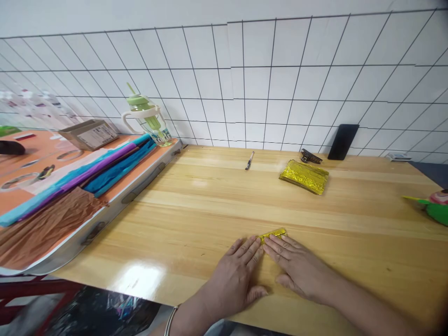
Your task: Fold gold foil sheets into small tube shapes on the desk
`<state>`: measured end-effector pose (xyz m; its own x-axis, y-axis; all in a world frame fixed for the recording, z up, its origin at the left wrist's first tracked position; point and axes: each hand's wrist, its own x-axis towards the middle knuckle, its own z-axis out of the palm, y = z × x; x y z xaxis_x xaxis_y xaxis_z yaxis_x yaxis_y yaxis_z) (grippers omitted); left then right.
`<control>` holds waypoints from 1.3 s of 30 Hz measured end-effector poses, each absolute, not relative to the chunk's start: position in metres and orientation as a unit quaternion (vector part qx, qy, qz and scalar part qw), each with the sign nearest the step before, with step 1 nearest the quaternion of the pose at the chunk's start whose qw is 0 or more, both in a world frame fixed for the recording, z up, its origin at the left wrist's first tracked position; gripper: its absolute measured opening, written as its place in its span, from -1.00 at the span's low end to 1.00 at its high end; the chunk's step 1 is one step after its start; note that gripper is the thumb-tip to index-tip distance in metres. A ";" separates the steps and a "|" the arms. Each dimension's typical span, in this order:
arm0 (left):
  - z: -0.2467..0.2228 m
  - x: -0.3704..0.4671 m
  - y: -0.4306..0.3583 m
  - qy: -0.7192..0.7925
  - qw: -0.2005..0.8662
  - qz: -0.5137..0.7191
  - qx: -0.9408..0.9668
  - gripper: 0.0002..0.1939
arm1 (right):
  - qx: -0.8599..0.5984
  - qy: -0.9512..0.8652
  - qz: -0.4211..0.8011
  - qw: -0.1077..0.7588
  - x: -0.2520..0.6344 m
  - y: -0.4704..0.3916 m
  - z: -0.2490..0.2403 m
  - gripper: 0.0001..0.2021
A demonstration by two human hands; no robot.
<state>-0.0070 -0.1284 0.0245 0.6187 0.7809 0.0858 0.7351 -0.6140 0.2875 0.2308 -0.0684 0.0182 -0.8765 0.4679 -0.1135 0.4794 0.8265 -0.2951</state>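
A small strip of folded gold foil paper [276, 233] lies on the wooden table in front of me. My right hand [297, 263] rests flat with its fingers stretched over the strip, covering part of it. My left hand [238, 275] also lies flat, fingertips at the strip's left end and thumb out to the side. Farther back sits a stack of gold foil sheets [304, 176] with an embossed pattern. Just behind that stack is a black clip [311, 157].
A pen [249, 160] lies near the wall, and a black phone [343, 142] leans against the tiles. On the orange-topped table at left are rolled crepe papers [70, 186], an open cardboard box [89, 135] and a green-lidded bottle [149, 119]. A green object [437, 212] sits at far right.
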 end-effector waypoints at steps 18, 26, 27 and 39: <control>0.027 -0.017 -0.123 0.399 0.140 0.087 0.902 -0.27 | 0.315 0.946 -0.019 -0.069 0.261 -0.071 0.024 -0.44; 0.027 -0.017 -0.125 0.401 0.148 0.092 0.899 -0.28 | 0.299 0.948 -0.107 -0.017 0.199 -0.078 0.023 -0.26; 0.027 -0.018 -0.125 0.399 0.149 0.094 0.900 -0.27 | 0.301 0.947 -0.116 -0.010 0.200 -0.076 0.020 -0.25; 0.028 -0.033 -0.118 0.379 0.159 0.102 0.906 -0.32 | 0.334 0.935 -0.115 -0.039 0.233 -0.067 0.009 -0.38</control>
<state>-0.0333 -0.1181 0.0283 0.6917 0.7194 0.0639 0.6546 -0.6619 0.3653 0.2333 -0.0670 0.0089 -0.7733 0.6340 -0.0041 0.6162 0.7501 -0.2401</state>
